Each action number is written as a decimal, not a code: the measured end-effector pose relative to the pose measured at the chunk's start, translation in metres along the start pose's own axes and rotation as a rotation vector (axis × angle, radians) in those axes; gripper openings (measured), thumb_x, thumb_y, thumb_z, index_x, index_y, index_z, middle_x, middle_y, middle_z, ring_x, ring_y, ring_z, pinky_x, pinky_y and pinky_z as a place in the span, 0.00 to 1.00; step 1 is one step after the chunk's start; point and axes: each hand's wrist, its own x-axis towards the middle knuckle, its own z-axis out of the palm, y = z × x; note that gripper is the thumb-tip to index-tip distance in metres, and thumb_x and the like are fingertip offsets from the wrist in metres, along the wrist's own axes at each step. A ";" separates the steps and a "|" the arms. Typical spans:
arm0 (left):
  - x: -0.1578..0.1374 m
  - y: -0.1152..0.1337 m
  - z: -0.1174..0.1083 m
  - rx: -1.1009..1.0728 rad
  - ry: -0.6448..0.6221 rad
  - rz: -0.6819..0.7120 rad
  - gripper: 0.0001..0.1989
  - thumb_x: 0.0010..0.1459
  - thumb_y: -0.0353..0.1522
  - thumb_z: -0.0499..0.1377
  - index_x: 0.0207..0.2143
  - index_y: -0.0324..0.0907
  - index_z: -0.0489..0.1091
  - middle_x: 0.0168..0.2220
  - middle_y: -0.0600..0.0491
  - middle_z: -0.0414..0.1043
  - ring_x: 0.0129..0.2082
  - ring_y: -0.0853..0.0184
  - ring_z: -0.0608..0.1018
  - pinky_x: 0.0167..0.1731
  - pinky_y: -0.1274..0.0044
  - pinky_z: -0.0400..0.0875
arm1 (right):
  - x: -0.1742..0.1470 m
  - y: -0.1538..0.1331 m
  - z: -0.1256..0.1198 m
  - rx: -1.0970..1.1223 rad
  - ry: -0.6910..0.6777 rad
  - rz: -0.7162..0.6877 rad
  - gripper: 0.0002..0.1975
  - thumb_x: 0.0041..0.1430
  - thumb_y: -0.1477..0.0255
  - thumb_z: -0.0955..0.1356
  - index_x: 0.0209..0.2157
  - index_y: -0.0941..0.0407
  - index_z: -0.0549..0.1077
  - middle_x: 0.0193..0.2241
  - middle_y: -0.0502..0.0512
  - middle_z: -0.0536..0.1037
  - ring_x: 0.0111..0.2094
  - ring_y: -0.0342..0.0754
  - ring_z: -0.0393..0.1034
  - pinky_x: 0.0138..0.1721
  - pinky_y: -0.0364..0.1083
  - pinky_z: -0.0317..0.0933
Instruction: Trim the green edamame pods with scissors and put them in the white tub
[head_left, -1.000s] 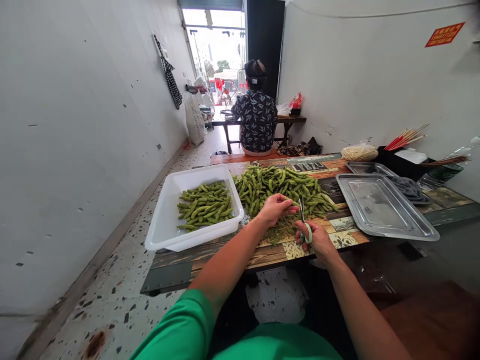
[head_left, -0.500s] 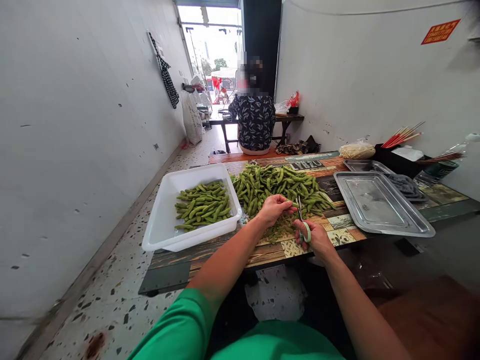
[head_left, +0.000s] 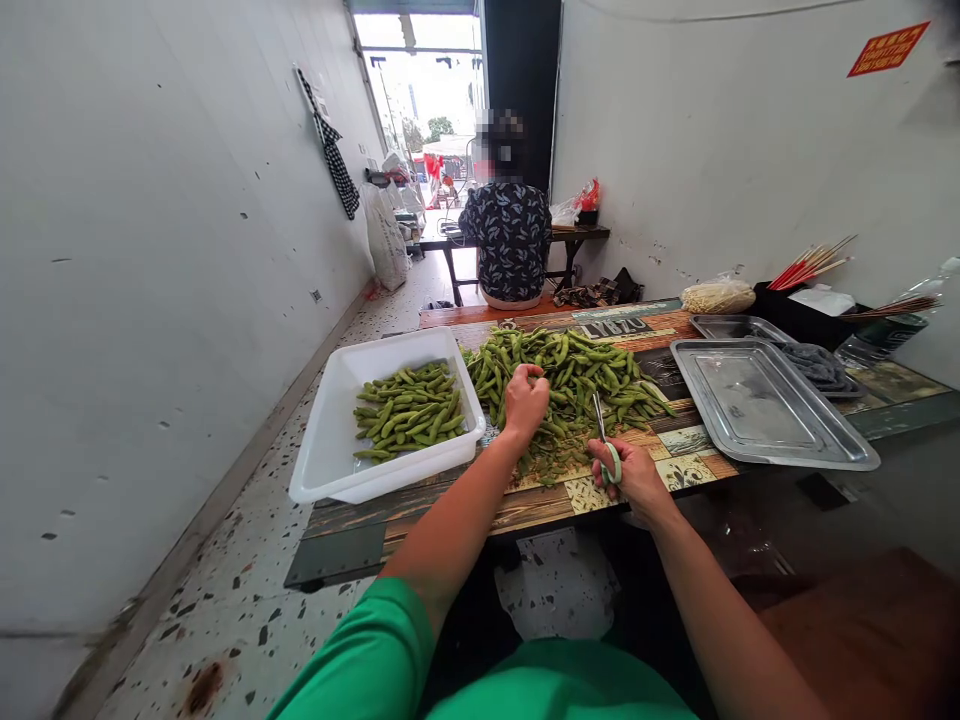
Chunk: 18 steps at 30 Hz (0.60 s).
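Observation:
My right hand [head_left: 628, 470] is closed around the pale green handles of a pair of scissors [head_left: 599, 416], whose metal blades point away from me and look nearly together. Over the front left of a heap of green edamame pods [head_left: 585, 368] is my left hand [head_left: 527, 402], its fingers curled inward. Whatever those fingers hold, if anything, is hidden. Left of the heap stands a white plastic tub [head_left: 319, 440] with more pods [head_left: 412, 412] lying in it. Small green trimmings [head_left: 551, 462] are scattered on the patterned table [head_left: 442, 508] between my hands.
At the right lie metal trays [head_left: 776, 405], with a dark cloth [head_left: 814, 367] on one. Behind them are a bag of pale noodle-like strands [head_left: 718, 296], a black box of sticks [head_left: 799, 312] and a plastic bottle [head_left: 892, 335]. A person [head_left: 514, 240] sits farther off, back turned.
My left hand has moved left, away from the scissors to the heap; the pod it held at the blades is no longer visible. My right hand stays nearly in place with the scissors.

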 end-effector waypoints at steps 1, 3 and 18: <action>0.000 -0.001 -0.002 0.170 0.013 0.060 0.14 0.56 0.30 0.51 0.45 0.41 0.67 0.30 0.50 0.74 0.32 0.64 0.76 0.35 0.74 0.67 | 0.000 0.000 0.000 0.001 0.000 0.001 0.23 0.41 0.52 0.74 0.26 0.57 0.69 0.15 0.46 0.70 0.13 0.39 0.61 0.09 0.37 0.49; -0.002 -0.004 -0.003 0.445 -0.034 0.134 0.15 0.55 0.31 0.54 0.45 0.43 0.71 0.34 0.47 0.75 0.37 0.60 0.76 0.39 0.71 0.66 | -0.001 -0.001 0.000 -0.001 -0.007 0.002 0.22 0.40 0.54 0.75 0.26 0.57 0.69 0.15 0.45 0.70 0.13 0.39 0.61 0.09 0.36 0.49; -0.001 -0.009 0.009 0.502 -0.118 0.410 0.16 0.65 0.36 0.47 0.48 0.46 0.71 0.48 0.48 0.71 0.43 0.65 0.74 0.42 0.77 0.65 | 0.001 -0.001 0.001 -0.022 0.001 0.028 0.20 0.42 0.56 0.74 0.27 0.56 0.69 0.16 0.46 0.71 0.15 0.41 0.63 0.10 0.38 0.50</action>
